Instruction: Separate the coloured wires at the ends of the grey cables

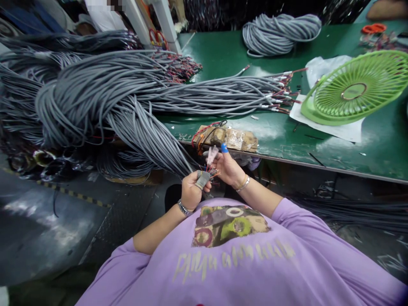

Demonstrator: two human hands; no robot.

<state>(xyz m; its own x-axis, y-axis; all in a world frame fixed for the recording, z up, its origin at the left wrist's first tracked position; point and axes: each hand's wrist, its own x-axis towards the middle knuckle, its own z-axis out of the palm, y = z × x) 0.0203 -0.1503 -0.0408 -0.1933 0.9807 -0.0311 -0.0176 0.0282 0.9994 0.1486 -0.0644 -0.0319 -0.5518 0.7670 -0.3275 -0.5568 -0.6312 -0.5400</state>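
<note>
My left hand [191,191] is closed round the ends of grey cables [165,151], with a grey wrap at its thumb and fingers. Thin coloured wires [212,170] fan out from the cable ends, between my two hands. Close beside them is my right hand [231,170], its thumb raised apart from the fingers and capped in blue. A pale covering shows by its fingers; whether these touch the wires I cannot tell. The held cables run up to a large grey cable bundle [83,89] on the table.
The green table [274,146] has its front edge just beyond my hands. A taped block [239,138] lies at that edge. More cables with bared ends [216,95] stretch across the table. A green fan [353,89] and a cable coil [280,34] stand farther off.
</note>
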